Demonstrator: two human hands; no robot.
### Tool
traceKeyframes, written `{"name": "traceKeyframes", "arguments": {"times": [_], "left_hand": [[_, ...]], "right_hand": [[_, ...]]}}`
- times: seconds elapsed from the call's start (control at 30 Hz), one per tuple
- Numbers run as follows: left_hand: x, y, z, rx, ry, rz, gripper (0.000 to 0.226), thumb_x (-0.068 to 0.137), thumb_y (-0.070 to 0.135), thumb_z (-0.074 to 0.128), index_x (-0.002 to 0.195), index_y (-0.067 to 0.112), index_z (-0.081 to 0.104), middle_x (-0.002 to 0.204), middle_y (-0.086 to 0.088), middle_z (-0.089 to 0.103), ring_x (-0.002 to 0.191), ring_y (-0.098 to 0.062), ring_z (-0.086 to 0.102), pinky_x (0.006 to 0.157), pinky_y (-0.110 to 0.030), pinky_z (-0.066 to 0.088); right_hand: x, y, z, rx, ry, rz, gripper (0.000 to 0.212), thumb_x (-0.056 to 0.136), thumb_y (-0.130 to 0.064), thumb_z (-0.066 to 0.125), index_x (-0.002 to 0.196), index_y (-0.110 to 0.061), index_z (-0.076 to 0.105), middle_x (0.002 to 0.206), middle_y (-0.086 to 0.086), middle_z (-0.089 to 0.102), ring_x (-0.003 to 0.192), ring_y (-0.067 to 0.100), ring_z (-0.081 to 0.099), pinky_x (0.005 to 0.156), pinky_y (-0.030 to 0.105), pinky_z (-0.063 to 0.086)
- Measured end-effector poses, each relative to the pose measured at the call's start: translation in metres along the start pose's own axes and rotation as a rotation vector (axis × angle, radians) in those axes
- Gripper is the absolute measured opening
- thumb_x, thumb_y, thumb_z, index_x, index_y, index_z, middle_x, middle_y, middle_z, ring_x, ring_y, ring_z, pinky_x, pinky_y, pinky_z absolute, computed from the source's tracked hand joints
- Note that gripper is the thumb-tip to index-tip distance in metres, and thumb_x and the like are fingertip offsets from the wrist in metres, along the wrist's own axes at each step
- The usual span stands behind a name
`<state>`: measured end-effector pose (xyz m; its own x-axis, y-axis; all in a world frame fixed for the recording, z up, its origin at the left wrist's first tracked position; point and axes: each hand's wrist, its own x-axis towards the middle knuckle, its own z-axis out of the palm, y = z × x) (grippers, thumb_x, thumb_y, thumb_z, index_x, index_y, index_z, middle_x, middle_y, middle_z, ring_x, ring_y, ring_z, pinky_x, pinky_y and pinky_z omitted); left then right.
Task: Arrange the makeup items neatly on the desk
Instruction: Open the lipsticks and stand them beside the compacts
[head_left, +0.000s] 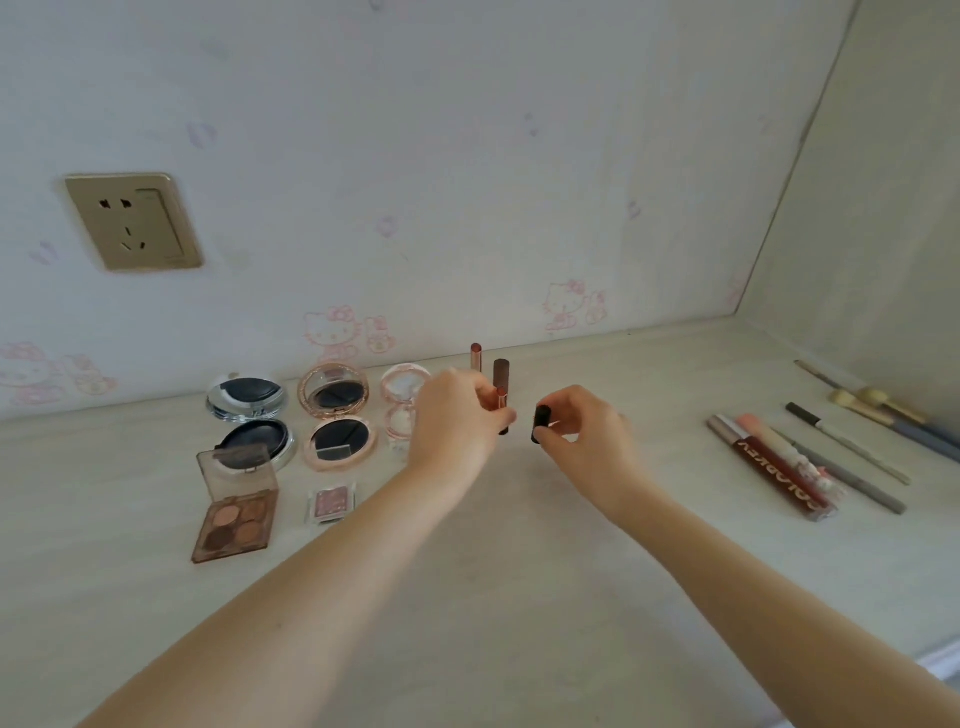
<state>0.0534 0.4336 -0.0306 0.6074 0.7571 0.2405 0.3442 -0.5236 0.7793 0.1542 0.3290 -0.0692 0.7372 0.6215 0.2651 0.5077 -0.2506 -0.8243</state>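
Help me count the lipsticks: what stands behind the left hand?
Behind the left hand two lipstick tubes show upright: a rose-gold one and a brown one. The hand pinches a third tube. Anything else behind the knuckles is covered.

3 open compacts (337, 415) lined up left-centre, by wall. Brown quad eyeshadow palette (234, 519) + small pink pan (332, 501) set in front. Lipsticks (501, 384) stood upright, centre. Black tube (540, 423) held centre-right. Pencils, gloss tubes (769, 467), brushes (878, 405) laid right.
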Motion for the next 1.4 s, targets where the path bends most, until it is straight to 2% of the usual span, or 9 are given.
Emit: {"name": "traceKeyframes", "arguments": {"times": [0.07,0.17,0.37,0.53,0.67,0.87,1.07,1.2,1.4], "left_hand": [[0.009,-0.003,0.006,0.04,-0.007,-0.001,0.006,0.072,0.01,0.076,0.072,0.006,0.07,0.071,-0.004,0.069,0.068,-0.019,0.063,0.054,-0.023,0.04],[0.018,-0.007,0.012,0.094,-0.016,-0.024,0.006,0.07,0.006,0.074,0.069,0.004,0.069,0.067,-0.008,0.068,0.065,-0.024,0.062,0.055,-0.029,0.044],[0.025,-0.013,0.016,0.15,-0.015,-0.086,0.009,0.069,0.005,0.075,0.068,0.008,0.066,0.07,-0.007,0.066,0.07,-0.026,0.062,0.059,-0.029,0.044],[0.029,-0.014,0.018,0.17,-0.033,-0.109,0.011,0.07,0.007,0.077,0.074,0.007,0.066,0.073,-0.006,0.065,0.072,-0.025,0.063,0.06,-0.028,0.045],[0.032,-0.013,0.021,0.183,-0.046,-0.129,0.013,0.07,0.006,0.076,0.08,0.004,0.067,0.081,-0.01,0.068,0.078,-0.027,0.065,0.061,-0.028,0.045],[0.039,-0.01,0.028,0.221,-0.023,-0.119,0.011,0.075,0.001,0.068,0.085,0.006,0.065,0.085,-0.008,0.069,0.08,-0.025,0.064,0.058,-0.028,0.04],[0.044,-0.012,0.032,0.232,0.025,-0.145,0.011,0.074,0.0,0.069,0.076,0.009,0.062,0.071,-0.003,0.061,0.069,-0.024,0.058,0.054,-0.027,0.039],[0.048,-0.012,0.033,0.217,0.028,-0.161,0.011,0.075,0.002,0.071,0.085,0.004,0.066,0.084,-0.011,0.069,0.08,-0.027,0.064,0.06,-0.03,0.044],[0.051,-0.012,0.031,0.197,-0.004,-0.185,0.018,0.073,0.004,0.073,0.09,0.001,0.067,0.087,-0.014,0.069,0.082,-0.028,0.065,0.064,-0.032,0.048]], "right_hand": [[0.01,0.002,0.002,-0.016,-0.022,-0.011,0.016,0.083,-0.011,0.065,0.09,-0.024,0.061,0.085,-0.012,0.067,0.084,0.005,0.064,0.065,0.006,0.045],[0.022,0.003,0.009,-0.03,-0.058,0.018,0.016,0.084,-0.009,0.062,0.095,-0.02,0.062,0.089,-0.004,0.068,0.088,0.012,0.064,0.075,0.022,0.051],[0.03,0.008,0.019,-0.104,-0.101,0.022,0.017,0.084,-0.017,0.061,0.096,-0.028,0.059,0.089,-0.013,0.063,0.086,0.006,0.059,0.067,0.021,0.046],[0.031,0.013,0.025,-0.091,-0.098,0.036,0.02,0.083,-0.017,0.063,0.098,-0.03,0.06,0.081,-0.022,0.057,0.075,-0.009,0.053,0.055,0.005,0.035],[0.031,0.016,0.026,-0.065,-0.103,0.039,0.018,0.081,-0.015,0.062,0.09,-0.031,0.062,0.078,-0.022,0.06,0.074,-0.009,0.054,0.056,0.0,0.038],[0.04,0.016,0.029,-0.092,-0.128,0.053,0.017,0.08,-0.015,0.062,0.091,-0.028,0.064,0.087,-0.014,0.066,0.075,-0.007,0.054,0.056,0.008,0.038],[0.051,0.018,0.035,-0.137,-0.1,0.044,0.014,0.079,-0.015,0.062,0.085,-0.028,0.06,0.08,-0.014,0.061,0.067,-0.006,0.051,0.047,0.006,0.034],[0.059,0.018,0.039,-0.149,-0.086,0.063,0.016,0.078,-0.016,0.061,0.091,-0.024,0.062,0.087,-0.009,0.065,0.081,0.009,0.057,0.061,0.021,0.043],[0.064,0.018,0.04,-0.183,-0.097,0.062,0.017,0.079,-0.016,0.061,0.095,-0.023,0.062,0.091,-0.01,0.065,0.094,0.014,0.056,0.075,0.031,0.05]]}}
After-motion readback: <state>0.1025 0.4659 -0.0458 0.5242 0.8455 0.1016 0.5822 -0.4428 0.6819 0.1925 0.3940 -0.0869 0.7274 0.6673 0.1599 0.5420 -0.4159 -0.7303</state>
